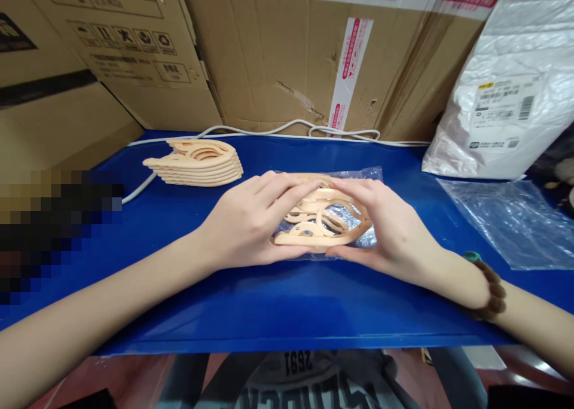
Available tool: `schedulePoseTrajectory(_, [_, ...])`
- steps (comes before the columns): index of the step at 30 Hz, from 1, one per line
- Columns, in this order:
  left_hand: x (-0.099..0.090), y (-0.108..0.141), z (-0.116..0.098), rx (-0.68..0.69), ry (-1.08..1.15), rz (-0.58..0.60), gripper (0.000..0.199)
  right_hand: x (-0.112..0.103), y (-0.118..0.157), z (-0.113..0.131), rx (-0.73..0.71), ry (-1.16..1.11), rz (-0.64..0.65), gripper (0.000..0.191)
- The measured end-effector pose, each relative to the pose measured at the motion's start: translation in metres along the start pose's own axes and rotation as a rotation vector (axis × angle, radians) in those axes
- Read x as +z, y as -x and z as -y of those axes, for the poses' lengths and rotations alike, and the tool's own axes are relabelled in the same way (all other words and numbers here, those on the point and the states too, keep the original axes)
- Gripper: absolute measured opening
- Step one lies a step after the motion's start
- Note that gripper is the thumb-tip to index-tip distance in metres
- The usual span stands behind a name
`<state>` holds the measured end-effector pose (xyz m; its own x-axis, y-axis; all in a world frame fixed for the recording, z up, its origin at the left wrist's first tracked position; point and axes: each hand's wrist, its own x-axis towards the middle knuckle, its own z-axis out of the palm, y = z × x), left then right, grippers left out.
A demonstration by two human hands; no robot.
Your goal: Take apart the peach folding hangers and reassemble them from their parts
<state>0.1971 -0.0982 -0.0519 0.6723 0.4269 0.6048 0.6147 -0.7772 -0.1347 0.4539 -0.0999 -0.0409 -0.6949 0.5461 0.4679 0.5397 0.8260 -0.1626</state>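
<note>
Between my two hands is a beige plastic folding hanger [343,239], folded flat, with curved arms and cut-out openings. More beige pieces show behind it, though I cannot tell how many. My left hand [251,217] grips its left end, fingers over the far edge and thumb along the near edge. On the right end, my right hand [394,223] holds it the same way. A clear plastic bag [374,174] lies under the hanger on the blue table [287,307]. To the left, a neat stack of the same beige hangers [197,165] rests apart from my hands.
Cardboard boxes [278,56] stand along the back, with a white cable [269,132] in front. At the right back leans a white parcel bag [497,92]. Another clear plastic bag [515,220] lies flat on the right. The table's front edge [287,342] runs close to me.
</note>
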Motion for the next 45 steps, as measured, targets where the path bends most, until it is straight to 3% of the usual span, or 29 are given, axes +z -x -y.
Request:
schedulePoseTrajectory(3, [0.000, -0.001, -0.002, -0.026, 0.056, 0.022, 0.078, -0.002, -0.001, 0.004, -0.053, 0.091, 0.034, 0.080])
schedulePoseTrajectory(6, [-0.006, 0.001, 0.010, -0.073, 0.203, 0.171, 0.100, -0.014, -0.004, -0.004, -0.032, 0.170, 0.020, 0.082])
schedulePoseTrajectory(8, [-0.011, 0.005, 0.026, -0.114, 0.296, 0.305, 0.105, -0.029, -0.005, -0.022, 0.053, 0.166, -0.004, 0.085])
schedulePoseTrajectory(13, [-0.017, 0.020, 0.062, -0.191, 0.366, 0.559, 0.100, -0.071, 0.010, -0.091, 0.341, 0.102, 0.191, 0.095])
schedulePoseTrajectory(17, [-0.014, 0.023, 0.070, -0.210, 0.364, 0.626, 0.099, -0.086, 0.024, -0.118, 0.387, -0.070, 0.350, 0.078])
schedulePoseTrajectory(22, [-0.013, 0.021, 0.066, -0.196, 0.386, 0.634, 0.097, -0.074, 0.020, -0.093, 0.313, -0.248, 0.486, 0.069])
schedulePoseTrajectory(28, [-0.014, 0.020, 0.065, -0.236, 0.430, 0.702, 0.098, -0.050, 0.003, -0.055, 0.276, -0.183, 0.530, 0.071])
schedulePoseTrajectory(32, [-0.018, 0.018, 0.066, -0.252, 0.448, 0.741, 0.099, -0.042, 0.003, -0.057, 0.246, -0.194, 0.530, 0.084])
schedulePoseTrajectory(39, [-0.016, 0.020, 0.066, -0.206, 0.429, 0.706, 0.095, -0.050, 0.013, -0.081, 0.263, -0.206, 0.606, 0.096])
schedulePoseTrajectory(45, [-0.013, 0.021, 0.063, -0.149, 0.378, 0.639, 0.095, -0.034, 0.005, -0.057, 0.208, -0.199, 0.518, 0.091])
